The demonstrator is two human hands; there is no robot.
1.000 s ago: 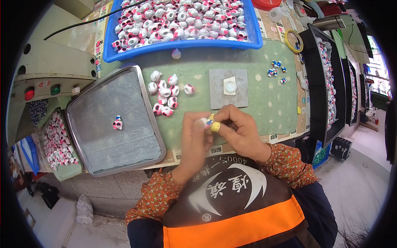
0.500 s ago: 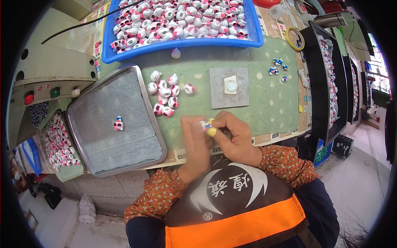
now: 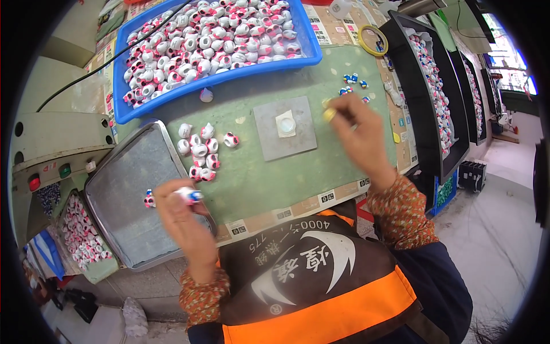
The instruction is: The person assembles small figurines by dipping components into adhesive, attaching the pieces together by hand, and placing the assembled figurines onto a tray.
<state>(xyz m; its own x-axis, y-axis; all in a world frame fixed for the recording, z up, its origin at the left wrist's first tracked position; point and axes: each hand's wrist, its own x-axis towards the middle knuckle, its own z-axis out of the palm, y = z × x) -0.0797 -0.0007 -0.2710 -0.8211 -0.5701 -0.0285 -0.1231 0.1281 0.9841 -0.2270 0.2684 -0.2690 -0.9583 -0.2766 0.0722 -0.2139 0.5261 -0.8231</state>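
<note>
My left hand is closed around a small figurine with a white head and blue body, held over the right edge of a metal tray. On the tray, beside my fingers, lies another pink-and-white figurine. My right hand is raised over the right of the green mat, yellow covers on its thumb and a fingertip. Those tips look slightly apart, and nothing shows between them. Several small blue-and-white bodies lie just beyond. Loose white-and-pink heads are grouped between the tray and a grey square plate.
A blue bin full of white-and-pink heads stands at the back. A yellow tape ring lies at the back right. Black crates of parts line the right side. Left of the tray is a machine housing with red and green buttons.
My hands have parted from the front middle. The left has moved left with the figurine; the right has gone up and right toward the blue bodies. The view has shifted too.
</note>
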